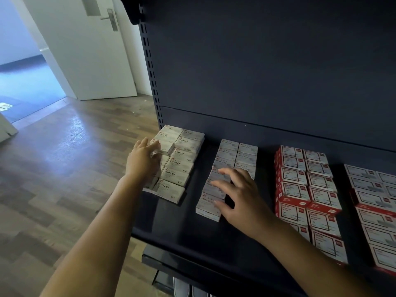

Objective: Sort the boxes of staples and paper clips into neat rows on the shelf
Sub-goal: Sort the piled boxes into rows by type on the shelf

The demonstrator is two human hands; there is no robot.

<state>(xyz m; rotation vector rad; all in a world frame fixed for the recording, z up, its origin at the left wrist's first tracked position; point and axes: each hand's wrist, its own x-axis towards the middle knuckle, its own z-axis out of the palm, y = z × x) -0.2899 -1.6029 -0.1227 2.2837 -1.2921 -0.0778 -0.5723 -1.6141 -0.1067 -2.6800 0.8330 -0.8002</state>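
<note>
While L hand [143,157] grips: white staples box [164,146], askew.

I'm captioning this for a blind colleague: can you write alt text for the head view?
A person's left hand grips a white staples box on a dark metal shelf, while the right hand rests spread on white paper clip boxes. Red-and-white boxes sit in rows to the right.

Left staple boxes [153,181] behind left hand [142,159]; red-box labels [295,192] blurred.

left hand [143,157] grips staples box [165,146] | right hand [240,196] touches paper clips boxes [211,202] | shelf [171,228]
</note>
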